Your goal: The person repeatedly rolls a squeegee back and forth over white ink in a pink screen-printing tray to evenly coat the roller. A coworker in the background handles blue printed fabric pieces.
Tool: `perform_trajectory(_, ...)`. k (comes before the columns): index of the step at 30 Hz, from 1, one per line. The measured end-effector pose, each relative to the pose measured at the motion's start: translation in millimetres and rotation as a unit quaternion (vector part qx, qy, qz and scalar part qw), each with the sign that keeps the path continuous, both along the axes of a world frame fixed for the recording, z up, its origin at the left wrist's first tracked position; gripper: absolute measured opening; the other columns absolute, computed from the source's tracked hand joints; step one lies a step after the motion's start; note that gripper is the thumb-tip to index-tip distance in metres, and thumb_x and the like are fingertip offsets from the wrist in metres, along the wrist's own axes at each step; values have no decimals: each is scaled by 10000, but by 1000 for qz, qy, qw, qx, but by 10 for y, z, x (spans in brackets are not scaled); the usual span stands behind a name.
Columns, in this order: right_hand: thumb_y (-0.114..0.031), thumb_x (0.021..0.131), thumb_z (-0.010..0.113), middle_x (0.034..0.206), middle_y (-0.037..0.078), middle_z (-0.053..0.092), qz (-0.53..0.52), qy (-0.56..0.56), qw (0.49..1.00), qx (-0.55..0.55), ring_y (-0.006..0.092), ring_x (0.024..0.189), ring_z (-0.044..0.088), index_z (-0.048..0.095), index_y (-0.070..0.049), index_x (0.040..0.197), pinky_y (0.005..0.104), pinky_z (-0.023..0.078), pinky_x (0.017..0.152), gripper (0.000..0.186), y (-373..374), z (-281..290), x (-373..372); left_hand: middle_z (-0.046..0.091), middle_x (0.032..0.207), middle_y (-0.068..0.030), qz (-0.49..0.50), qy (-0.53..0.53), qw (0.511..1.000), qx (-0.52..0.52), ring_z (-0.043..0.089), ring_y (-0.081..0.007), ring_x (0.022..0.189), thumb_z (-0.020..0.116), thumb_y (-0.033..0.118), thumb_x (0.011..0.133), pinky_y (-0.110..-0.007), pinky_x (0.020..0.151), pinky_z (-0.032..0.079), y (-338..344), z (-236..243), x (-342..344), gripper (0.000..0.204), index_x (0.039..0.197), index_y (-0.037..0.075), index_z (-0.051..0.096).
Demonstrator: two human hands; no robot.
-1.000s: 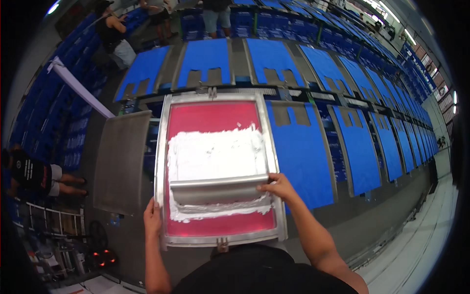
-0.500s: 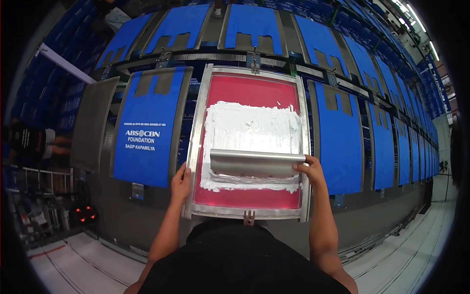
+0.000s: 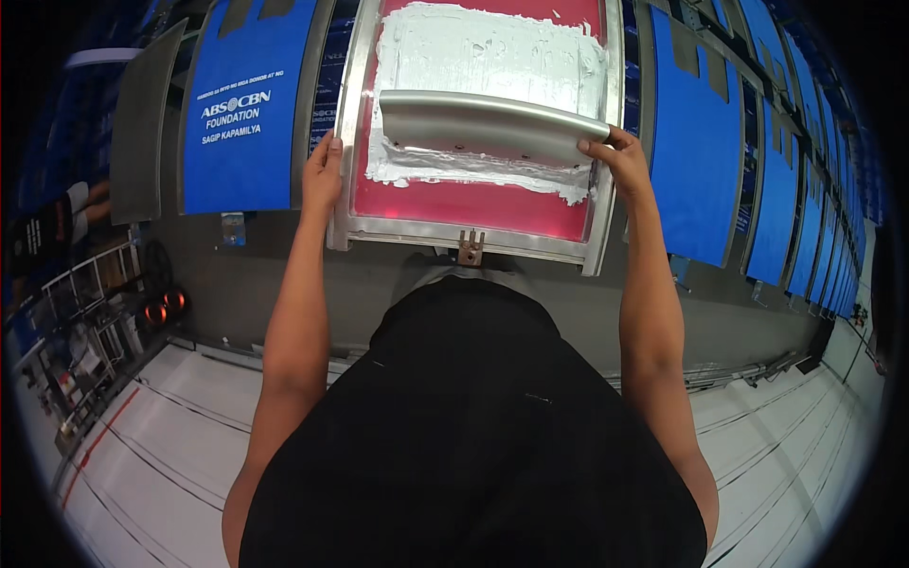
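A screen-printing frame with silver metal rails and pink mesh lies before me at the top centre. Thick white ink covers much of the mesh. Across the ink rests a wide metal squeegee, with a ridge of ink along its near side. My left hand is closed on the frame's left rail, thumb uppermost; some fingertips are hidden. At the squeegee's right end, my right hand pinches it with the thumb on its near face, close to the right rail.
Left of the frame lies a printed blue bag panel on a board, beside a bare dark board. Blue panels on boards line the right. A metal bracket sits at the frame's near edge. Another person shows at far left.
My view has tilted down, so the frame and hands appear higher and more of my torso shows. Both hands keep their holds, and the squeegee stays at about the same place on the mesh.
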State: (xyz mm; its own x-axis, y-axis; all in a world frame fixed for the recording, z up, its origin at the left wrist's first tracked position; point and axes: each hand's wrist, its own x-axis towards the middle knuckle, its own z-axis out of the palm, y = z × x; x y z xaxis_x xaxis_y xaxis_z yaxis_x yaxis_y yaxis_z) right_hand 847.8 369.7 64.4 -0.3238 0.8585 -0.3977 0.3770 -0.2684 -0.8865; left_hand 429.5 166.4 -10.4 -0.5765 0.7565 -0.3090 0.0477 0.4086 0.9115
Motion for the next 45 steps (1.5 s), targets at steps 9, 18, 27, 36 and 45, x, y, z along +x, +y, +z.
perform_trajectory(9, -128, 694, 794, 872, 50, 684, -12, 25, 1000, -3, 129, 807, 614, 702, 8, 1027, 268, 474, 784, 372, -67, -87, -22, 595, 1274, -161, -3, -2, 1000, 12, 554, -208, 1150, 535, 379, 982, -303, 985, 411, -69, -79, -6, 503, 1338, 22, 526)
perform_trajectory(18, -125, 688, 727, 975, 136, 689, 223, -329, 892, 215, 271, 952, 640, 671, -63, 1047, 466, 404, 1000, 369, -356, 579, -164, 580, 1198, -171, -161, 371, 914, 16, 538, -347, 1113, 675, 297, 863, -443, 963, 411, 16, 705, 131, 486, 1278, 66, 574)
perform_trajectory(27, -26, 670, 623, 934, 142, 681, 283, -373, 859, 208, 345, 913, 624, 679, -65, 963, 527, 428, 929, 301, -519, 708, -405, 641, 783, -105, -496, 395, 773, -7, 624, -318, 812, 734, 140, 704, -431, 747, 491, 834, 1432, 500, 188, 878, 96, 677)
perform_trajectory(36, -15, 771, 561, 1019, 102, 603, 266, -453, 744, 413, 290, 1038, 572, 567, -85, 1084, 586, 354, 987, 321, 479, -67, -878, 577, 1031, -111, -363, 494, 788, 52, 535, -310, 988, 708, 78, 649, -423, 873, 438, 1655, 448, 376, 421, 1051, 54, 586)
perform_trajectory(45, 16, 632, 610, 885, 116, 649, 280, -352, 848, 281, 316, 910, 604, 632, -71, 992, 529, 367, 1020, 371, -937, 710, -422, 595, 886, -92, -411, 393, 823, 11, 559, -289, 897, 751, 96, 577, -399, 832, 434, 161, 1088, 667, 351, 897, 60, 613)
